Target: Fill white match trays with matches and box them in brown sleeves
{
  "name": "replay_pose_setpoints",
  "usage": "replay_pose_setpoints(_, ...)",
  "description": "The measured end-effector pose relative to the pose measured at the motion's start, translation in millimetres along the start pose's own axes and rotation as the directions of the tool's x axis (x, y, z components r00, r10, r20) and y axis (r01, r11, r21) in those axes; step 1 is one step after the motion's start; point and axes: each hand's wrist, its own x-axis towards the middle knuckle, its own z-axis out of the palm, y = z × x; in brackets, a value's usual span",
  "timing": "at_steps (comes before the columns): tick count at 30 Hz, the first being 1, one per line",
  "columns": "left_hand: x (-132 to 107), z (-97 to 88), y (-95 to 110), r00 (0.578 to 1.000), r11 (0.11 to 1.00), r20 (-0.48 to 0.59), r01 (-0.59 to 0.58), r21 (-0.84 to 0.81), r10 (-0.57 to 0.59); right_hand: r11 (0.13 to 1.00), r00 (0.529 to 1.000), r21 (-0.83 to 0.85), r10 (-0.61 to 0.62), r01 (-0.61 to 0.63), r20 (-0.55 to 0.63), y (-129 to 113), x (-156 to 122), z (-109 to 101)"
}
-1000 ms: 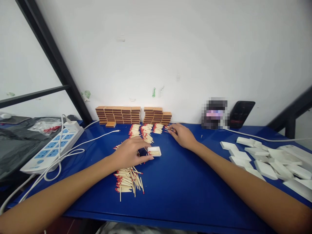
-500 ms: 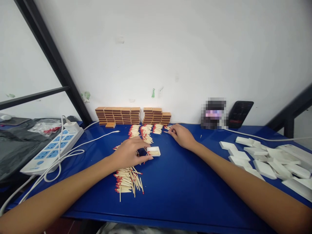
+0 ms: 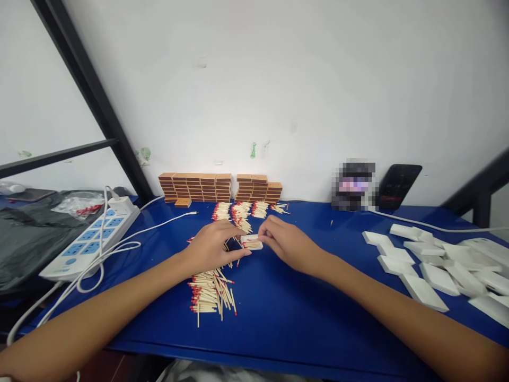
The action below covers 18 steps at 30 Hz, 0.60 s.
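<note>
A small white matchbox tray (image 3: 257,246) lies on the blue table with a few matches in it. My left hand (image 3: 217,244) curves around the tray's left end, thumb on the near side and fingers on the far side. My right hand (image 3: 288,241) is over the tray's right end, fingertips pinched on a match (image 3: 252,240) that is mostly hidden. Under and below my left hand spreads a loose pile of red-tipped matches (image 3: 207,292). Smaller heaps of matches (image 3: 240,212) lie in a row behind the tray.
Stacked brown matchboxes (image 3: 194,187) line the wall, with a single matchbox (image 3: 183,202) in front. White empty trays (image 3: 423,292) are scattered at the right. A power strip (image 3: 91,239) and white cables stand left. A phone (image 3: 397,185) leans on the wall.
My right hand has moved left and nearer, from the small match heap at the back to the tray, with its fingers still pinched. My left hand stays at the tray.
</note>
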Motion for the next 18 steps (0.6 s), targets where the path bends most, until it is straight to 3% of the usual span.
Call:
replay_pose_setpoints(5, -0.4, -1.6, 2.4, 0.999, 0.999, 0.013, -0.033, -0.002, 0.033, 1.000, 0.999, 0.006, -0.016, 0.016, 0.040, -14.5, -2.3, 11.3)
replay_pose_setpoints(9, -0.8, -2.1, 2.2, 0.999, 0.999, 0.032, -0.036, -0.003, 0.036, 0.997, 0.998, 0.062, -0.032, 0.035, -0.051, -4.6, 0.4, 8.7)
replay_pose_setpoints(11, -0.8, -2.0, 2.0, 0.999, 1.000, 0.039, -0.026, -0.005, 0.026, 0.999, 0.986, 0.033, 0.031, -0.026, -0.164, 12.6, 4.0, 2.7)
replay_pose_setpoints(14, -0.6, -1.6, 2.1, 0.998, 1.000, 0.057, -0.015, -0.015, 0.016, 0.982, 0.929, 0.006, 0.183, -0.191, -0.322, 51.4, 11.0, -6.4)
replay_pose_setpoints(16, -0.4, -1.4, 2.3, 0.997, 1.000, 0.072, -0.019, -0.024, 0.021, 0.964, 0.893, 0.021, 0.253, -0.264, -0.372, 78.0, 15.1, -9.1)
replay_pose_setpoints(18, -0.1, -1.3, 2.5, 0.996, 0.999, 0.080, -0.023, -0.033, 0.026, 0.963, 0.900, 0.032, 0.263, -0.268, -0.348, 97.9, 18.0, -7.7)
